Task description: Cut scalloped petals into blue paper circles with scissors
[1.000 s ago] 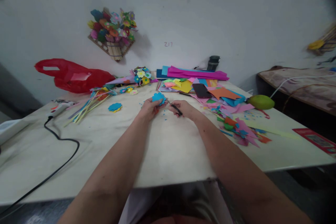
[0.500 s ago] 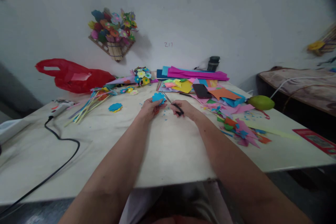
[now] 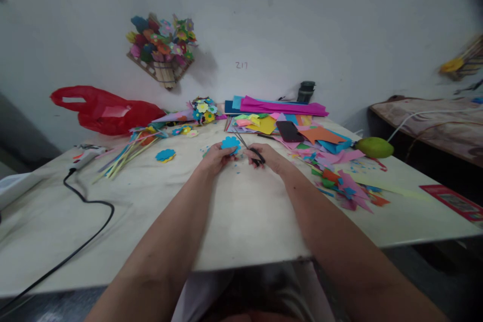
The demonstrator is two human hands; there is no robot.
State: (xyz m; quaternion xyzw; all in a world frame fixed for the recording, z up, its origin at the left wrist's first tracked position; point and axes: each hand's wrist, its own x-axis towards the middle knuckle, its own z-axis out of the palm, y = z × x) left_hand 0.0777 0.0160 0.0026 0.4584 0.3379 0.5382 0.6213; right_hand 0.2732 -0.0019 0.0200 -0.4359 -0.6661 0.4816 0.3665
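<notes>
A blue paper flower (image 3: 230,144) with a scalloped edge is pinched in my left hand (image 3: 217,157), above the white table (image 3: 252,226). My right hand (image 3: 262,156) is closed on the black handles of a pair of scissors (image 3: 256,155); the blades point up and left, close to the flower's right side. Small blue paper bits lie on the table around both hands. Blue and yellow scalloped paper pieces (image 3: 165,155) rest in a stack left of my left hand.
Colored paper scraps (image 3: 349,186) spread at right, near a phone (image 3: 289,131) and a green fruit (image 3: 375,147). Behind are rolled papers (image 3: 283,105) and a dark jar (image 3: 306,91). At left are a red bag (image 3: 109,110), paper stems (image 3: 126,156) and a corded tool (image 3: 87,157).
The blue flower has turned and moved slightly right in my left hand. The scissor blades have shifted slightly upward and left, and my right hand has barely moved.
</notes>
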